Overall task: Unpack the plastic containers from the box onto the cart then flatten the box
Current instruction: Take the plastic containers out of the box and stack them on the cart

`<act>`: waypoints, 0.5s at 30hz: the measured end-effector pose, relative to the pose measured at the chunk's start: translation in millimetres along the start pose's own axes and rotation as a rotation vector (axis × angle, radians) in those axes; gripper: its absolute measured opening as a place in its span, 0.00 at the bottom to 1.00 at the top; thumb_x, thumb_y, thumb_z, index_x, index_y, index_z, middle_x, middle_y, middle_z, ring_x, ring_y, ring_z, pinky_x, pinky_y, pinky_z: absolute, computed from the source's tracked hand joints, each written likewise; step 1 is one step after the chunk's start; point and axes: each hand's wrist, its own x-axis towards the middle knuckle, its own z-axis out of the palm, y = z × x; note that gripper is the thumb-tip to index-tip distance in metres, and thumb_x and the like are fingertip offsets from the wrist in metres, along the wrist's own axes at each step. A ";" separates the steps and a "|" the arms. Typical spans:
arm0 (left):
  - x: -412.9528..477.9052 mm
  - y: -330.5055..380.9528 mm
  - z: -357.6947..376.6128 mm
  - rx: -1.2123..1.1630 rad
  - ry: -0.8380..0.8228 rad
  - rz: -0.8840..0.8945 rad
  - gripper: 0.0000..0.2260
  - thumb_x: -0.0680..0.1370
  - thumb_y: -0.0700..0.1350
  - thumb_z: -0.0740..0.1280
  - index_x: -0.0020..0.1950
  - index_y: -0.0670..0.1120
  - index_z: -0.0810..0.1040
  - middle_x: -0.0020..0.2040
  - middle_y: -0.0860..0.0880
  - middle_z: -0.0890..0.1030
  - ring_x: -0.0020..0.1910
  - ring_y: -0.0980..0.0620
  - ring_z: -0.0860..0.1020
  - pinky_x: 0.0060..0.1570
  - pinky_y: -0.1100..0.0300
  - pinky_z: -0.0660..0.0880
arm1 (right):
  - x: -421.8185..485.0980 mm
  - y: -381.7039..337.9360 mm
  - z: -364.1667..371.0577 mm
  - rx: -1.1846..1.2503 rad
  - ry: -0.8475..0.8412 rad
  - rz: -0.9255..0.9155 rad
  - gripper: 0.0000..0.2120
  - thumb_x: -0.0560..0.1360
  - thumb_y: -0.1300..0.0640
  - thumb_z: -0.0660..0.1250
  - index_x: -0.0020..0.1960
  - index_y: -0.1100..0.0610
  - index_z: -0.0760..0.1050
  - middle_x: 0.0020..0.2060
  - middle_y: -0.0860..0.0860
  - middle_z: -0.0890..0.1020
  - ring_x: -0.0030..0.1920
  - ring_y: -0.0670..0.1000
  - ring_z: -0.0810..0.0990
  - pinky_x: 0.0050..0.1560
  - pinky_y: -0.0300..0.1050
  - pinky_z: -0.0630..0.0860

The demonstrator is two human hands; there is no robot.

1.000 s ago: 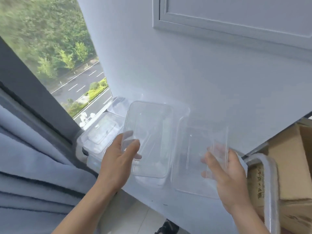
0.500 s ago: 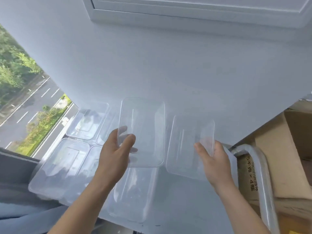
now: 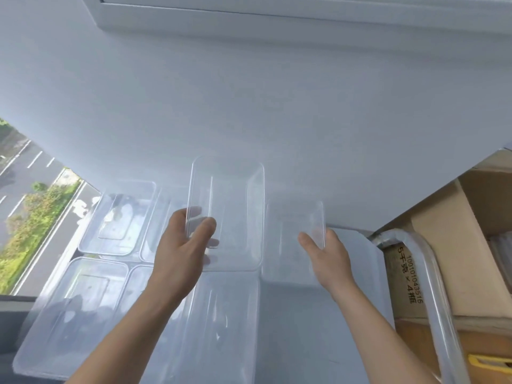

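Note:
My left hand [image 3: 182, 245] grips the near rim of a clear rectangular plastic container [image 3: 235, 206], held above the pale cart top [image 3: 304, 342]. My right hand [image 3: 325, 253] pinches the near right edge of a second clear container [image 3: 291, 231], which sits low at the cart's far right. Several more clear containers lie on the cart: two at the far left [image 3: 119, 217], one near left [image 3: 74, 309] and one below my left wrist [image 3: 221, 328]. The brown cardboard box [image 3: 448, 259] stands at the right, beyond the cart handle.
A clear-wrapped metal cart handle [image 3: 432, 286] curves along the right side. A white wall [image 3: 249, 92] rises directly behind the cart. A window [image 3: 30, 206] at the left looks down on a road and trees. Grey fabric lies at the lower left.
The view has tilted down and right, showing more of the cart top. Both hands have carried their containers forward and lower over the cart, the right one nearer the surface.

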 end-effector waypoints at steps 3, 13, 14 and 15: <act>2.4 -0.4 -2.0 -0.003 0.005 0.001 0.24 0.70 0.56 0.65 0.64 0.52 0.72 0.55 0.54 0.81 0.44 0.55 0.84 0.38 0.57 0.75 | 3.6 2.0 0.8 -0.022 0.017 0.014 0.14 0.77 0.44 0.68 0.55 0.51 0.73 0.49 0.42 0.78 0.51 0.49 0.76 0.49 0.44 0.68; -3.6 4.3 2.8 0.014 -0.026 -0.004 0.25 0.70 0.57 0.64 0.65 0.52 0.72 0.55 0.54 0.81 0.41 0.58 0.83 0.34 0.65 0.74 | 1.0 -1.2 -0.6 -0.057 0.068 0.006 0.19 0.77 0.43 0.67 0.60 0.55 0.71 0.50 0.44 0.77 0.56 0.51 0.76 0.52 0.45 0.68; -4.0 5.8 4.6 0.017 -0.032 -0.002 0.25 0.70 0.57 0.64 0.65 0.51 0.72 0.55 0.54 0.80 0.42 0.58 0.83 0.36 0.63 0.74 | -0.4 -3.3 -1.8 -0.058 0.073 -0.003 0.21 0.77 0.43 0.67 0.63 0.54 0.70 0.52 0.43 0.75 0.58 0.50 0.74 0.54 0.45 0.68; -4.7 7.5 7.2 0.022 -0.039 0.000 0.25 0.70 0.57 0.64 0.65 0.51 0.72 0.56 0.55 0.80 0.42 0.58 0.83 0.36 0.61 0.75 | -2.1 -4.9 -3.6 -0.062 0.091 -0.020 0.24 0.77 0.42 0.67 0.67 0.54 0.69 0.55 0.43 0.74 0.61 0.49 0.73 0.57 0.45 0.68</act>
